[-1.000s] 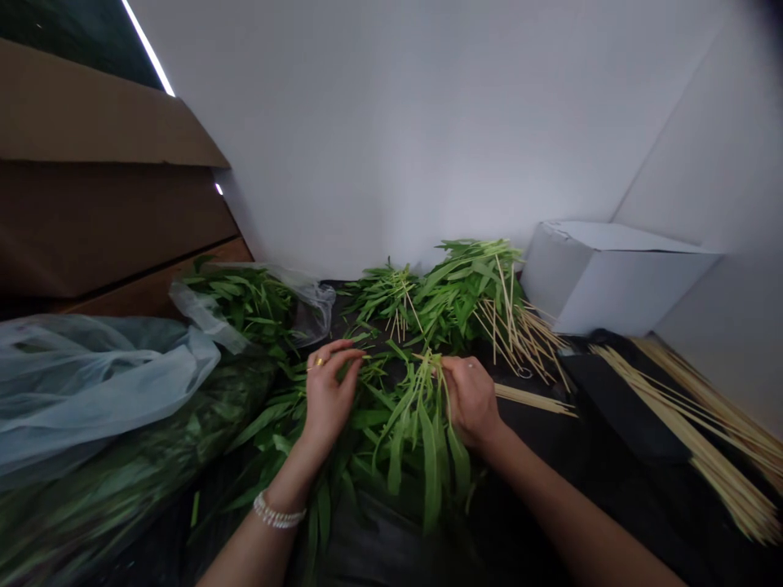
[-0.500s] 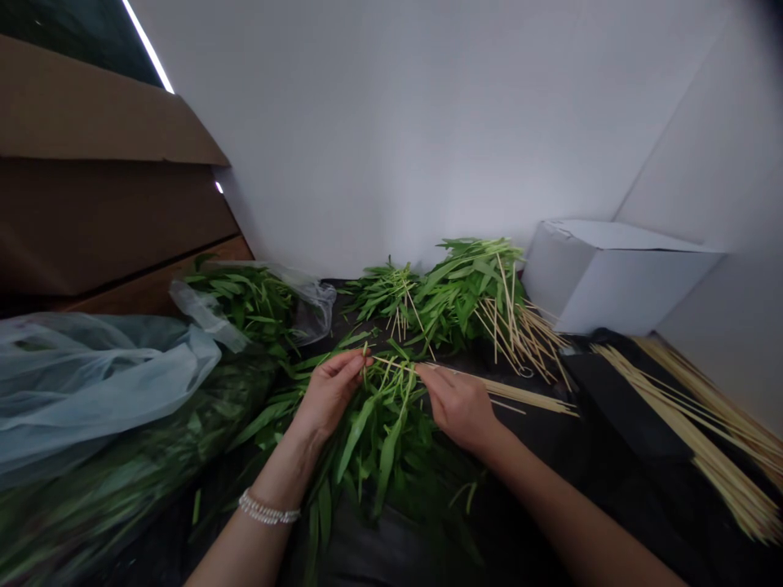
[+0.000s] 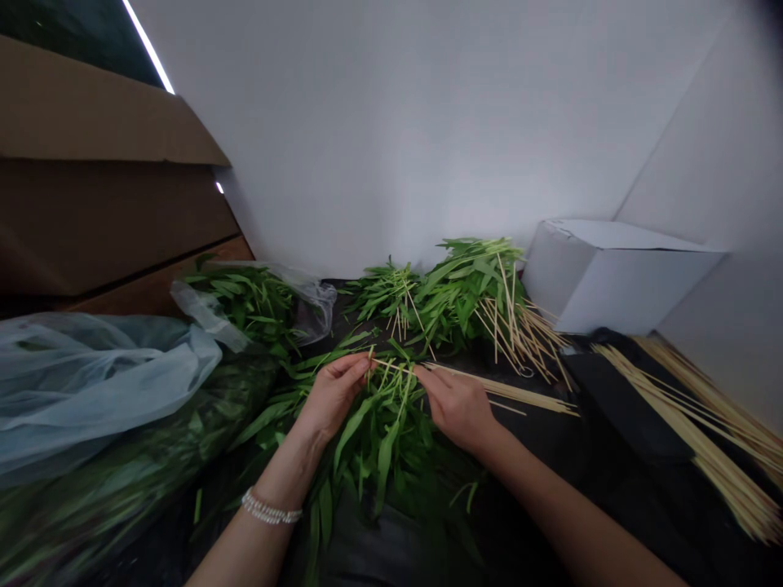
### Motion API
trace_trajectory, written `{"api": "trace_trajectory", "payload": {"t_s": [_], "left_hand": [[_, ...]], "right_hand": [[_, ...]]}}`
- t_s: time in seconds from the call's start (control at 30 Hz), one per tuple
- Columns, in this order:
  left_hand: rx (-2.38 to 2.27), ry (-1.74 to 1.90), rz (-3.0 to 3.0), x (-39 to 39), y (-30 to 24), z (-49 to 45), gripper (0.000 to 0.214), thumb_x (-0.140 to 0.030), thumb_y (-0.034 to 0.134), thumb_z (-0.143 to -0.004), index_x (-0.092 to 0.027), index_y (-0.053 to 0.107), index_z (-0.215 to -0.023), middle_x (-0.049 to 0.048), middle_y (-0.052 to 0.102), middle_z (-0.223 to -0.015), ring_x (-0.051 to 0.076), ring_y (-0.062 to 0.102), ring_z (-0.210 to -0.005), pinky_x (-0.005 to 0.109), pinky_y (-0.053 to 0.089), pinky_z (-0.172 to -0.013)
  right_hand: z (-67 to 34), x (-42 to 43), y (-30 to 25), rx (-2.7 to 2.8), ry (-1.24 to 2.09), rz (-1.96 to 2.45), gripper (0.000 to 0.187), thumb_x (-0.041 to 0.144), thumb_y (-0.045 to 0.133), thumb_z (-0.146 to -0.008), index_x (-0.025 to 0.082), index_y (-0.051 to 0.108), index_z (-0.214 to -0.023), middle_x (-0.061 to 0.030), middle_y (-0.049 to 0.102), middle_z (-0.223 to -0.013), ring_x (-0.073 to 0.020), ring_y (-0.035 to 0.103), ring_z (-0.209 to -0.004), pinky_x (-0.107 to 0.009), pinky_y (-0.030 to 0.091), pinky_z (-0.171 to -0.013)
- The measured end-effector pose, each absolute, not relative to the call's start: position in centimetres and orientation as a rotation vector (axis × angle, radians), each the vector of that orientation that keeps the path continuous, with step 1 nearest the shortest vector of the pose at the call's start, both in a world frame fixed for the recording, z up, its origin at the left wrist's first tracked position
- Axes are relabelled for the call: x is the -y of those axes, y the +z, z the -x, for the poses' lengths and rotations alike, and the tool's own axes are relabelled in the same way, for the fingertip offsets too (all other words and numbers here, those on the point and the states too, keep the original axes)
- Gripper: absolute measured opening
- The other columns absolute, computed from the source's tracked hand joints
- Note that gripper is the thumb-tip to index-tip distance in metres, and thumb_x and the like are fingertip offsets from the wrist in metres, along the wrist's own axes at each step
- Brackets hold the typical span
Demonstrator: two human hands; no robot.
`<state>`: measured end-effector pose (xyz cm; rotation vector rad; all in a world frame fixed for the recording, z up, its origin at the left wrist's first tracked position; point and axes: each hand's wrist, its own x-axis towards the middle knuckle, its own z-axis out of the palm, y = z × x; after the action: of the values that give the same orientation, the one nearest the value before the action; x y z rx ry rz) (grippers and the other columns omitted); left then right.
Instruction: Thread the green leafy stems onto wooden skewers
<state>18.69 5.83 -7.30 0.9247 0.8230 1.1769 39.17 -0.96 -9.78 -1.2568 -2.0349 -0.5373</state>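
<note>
My left hand (image 3: 330, 395) pinches the stem ends of a small bunch of green leafy stalks (image 3: 379, 424) that hangs toward me over the black surface. My right hand (image 3: 457, 406) is closed on a thin bamboo skewer (image 3: 395, 366) whose tip runs across the stalks toward my left fingertips. A pearl bracelet (image 3: 269, 511) sits on my left wrist. Both hands almost meet above the greens.
A heap of skewered greens (image 3: 465, 293) lies behind my hands by the white wall. Loose skewers (image 3: 703, 432) spread at the right beside a white box (image 3: 605, 273). Plastic bags of greens (image 3: 122, 391) fill the left, under brown cardboard (image 3: 103, 204).
The bunch dropped from upright in my right hand to lying between both hands. My right hand took a skewer and brought its tip across the stems to my left fingers.
</note>
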Motion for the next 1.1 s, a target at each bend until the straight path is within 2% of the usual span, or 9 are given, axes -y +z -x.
{"api": "trace_trajectory", "payload": {"t_s": [1.1], "left_hand": [[-0.849, 1.165, -0.970, -5.76, -7.38, -18.68, 0.029, -0.028, 0.088, -0.053, -0.016, 0.076, -0.076, 0.0036, 0.075, -0.073, 0.014, 0.067, -0.070, 0.026, 0.049, -0.074]], "right_hand": [[-39.02, 0.94, -10.12, 2.034, -0.534, 1.264, 0.036, 0.009, 0.042, -0.087, 0.013, 0.061, -0.117, -0.0051, 0.065, -0.079, -0.0144, 0.059, -0.064, -0.026, 0.043, -0.058]]}}
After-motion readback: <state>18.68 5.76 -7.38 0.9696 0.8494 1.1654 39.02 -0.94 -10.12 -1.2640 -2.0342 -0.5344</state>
